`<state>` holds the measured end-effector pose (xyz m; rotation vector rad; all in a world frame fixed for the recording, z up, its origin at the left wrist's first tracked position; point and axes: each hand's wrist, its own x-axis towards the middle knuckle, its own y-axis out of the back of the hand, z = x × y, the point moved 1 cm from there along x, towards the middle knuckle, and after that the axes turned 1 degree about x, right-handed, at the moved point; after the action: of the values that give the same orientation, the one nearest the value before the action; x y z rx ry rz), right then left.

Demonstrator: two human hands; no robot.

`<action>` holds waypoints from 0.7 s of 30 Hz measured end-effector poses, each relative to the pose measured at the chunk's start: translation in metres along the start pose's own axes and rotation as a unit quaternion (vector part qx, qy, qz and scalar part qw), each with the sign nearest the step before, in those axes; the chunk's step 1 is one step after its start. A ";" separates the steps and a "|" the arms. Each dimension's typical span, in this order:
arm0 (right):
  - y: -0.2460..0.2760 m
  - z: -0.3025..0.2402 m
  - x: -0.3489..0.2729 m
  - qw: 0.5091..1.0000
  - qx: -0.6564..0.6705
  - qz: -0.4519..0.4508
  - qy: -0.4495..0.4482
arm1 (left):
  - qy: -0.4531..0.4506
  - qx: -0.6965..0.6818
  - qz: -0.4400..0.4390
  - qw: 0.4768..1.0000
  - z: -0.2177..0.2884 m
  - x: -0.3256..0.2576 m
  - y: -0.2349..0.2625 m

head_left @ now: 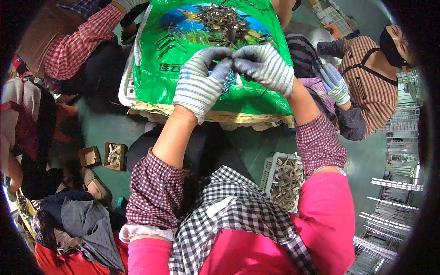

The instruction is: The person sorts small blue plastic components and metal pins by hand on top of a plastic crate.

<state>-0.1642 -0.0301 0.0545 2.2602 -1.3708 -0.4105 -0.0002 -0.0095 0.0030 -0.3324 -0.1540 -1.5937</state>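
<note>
Both my hands wear white gloves with blue stripes and meet over a green plastic sheet [156, 91] with a printed picture. My left hand [199, 82] is closed, its thumb and fingers pinched together at the tips. Close beside it, my right hand [270, 68] is closed in a pinch too. Whatever small piece sits between the fingertips is too hidden to name. Just below the fingertips show a small white piece [239, 80] and a bunch of blue strips [227, 86]. Beyond my hands, dark, thin, narrow pieces [224, 23] lie heaped on the sheet.
A white basket [267, 173] of grey-brown strips stands on the floor at my right. Two small cardboard boxes [89, 156] sit at the left, one holding pale pieces. Co-workers sit on both sides; a gloved hand [334, 85] is at right. Metal racks [396, 183] line the far right.
</note>
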 end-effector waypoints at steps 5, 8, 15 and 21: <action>0.004 0.002 -0.006 0.998 -0.020 0.007 -0.062 | 0.071 -0.050 -0.018 0.996 0.007 0.002 -0.010; 0.011 0.043 0.001 0.987 -0.161 -0.007 -0.030 | 0.068 -0.043 0.026 0.996 0.006 0.012 -0.008; -0.014 0.058 -0.006 0.919 -0.394 -0.007 -0.030 | 0.138 -0.095 0.059 0.984 0.002 0.014 -0.001; -0.024 0.066 -0.009 0.919 -0.385 0.080 -0.023 | 0.135 -0.078 0.051 0.986 -0.004 0.013 0.002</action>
<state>-0.1815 -0.0275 -0.0142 1.4870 -1.1269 -0.7879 0.0006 -0.0233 0.0032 -0.2371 0.1938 -1.5361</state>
